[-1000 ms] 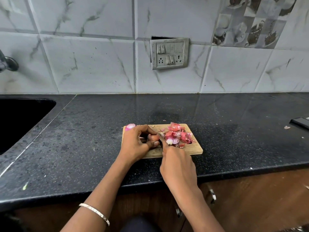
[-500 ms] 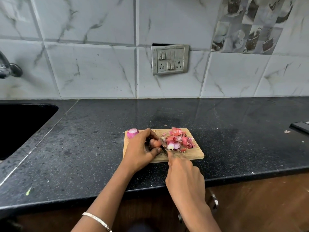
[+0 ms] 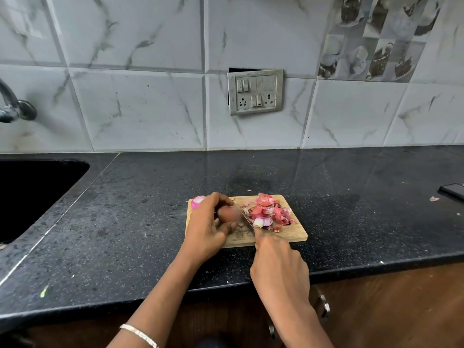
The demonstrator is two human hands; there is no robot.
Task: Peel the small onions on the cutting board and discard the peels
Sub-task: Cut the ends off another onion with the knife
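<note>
Onion [image 3: 227,214] in left hand [image 3: 206,229] — knife [image 3: 245,217] in right hand [image 3: 278,270], over cutting board [image 3: 296,234]

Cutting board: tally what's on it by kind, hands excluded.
Onions: 2 (held onion, corner onion)
Knife: 1
Peel pile: 1, scraps too mixed to count
Total: 4
</note>
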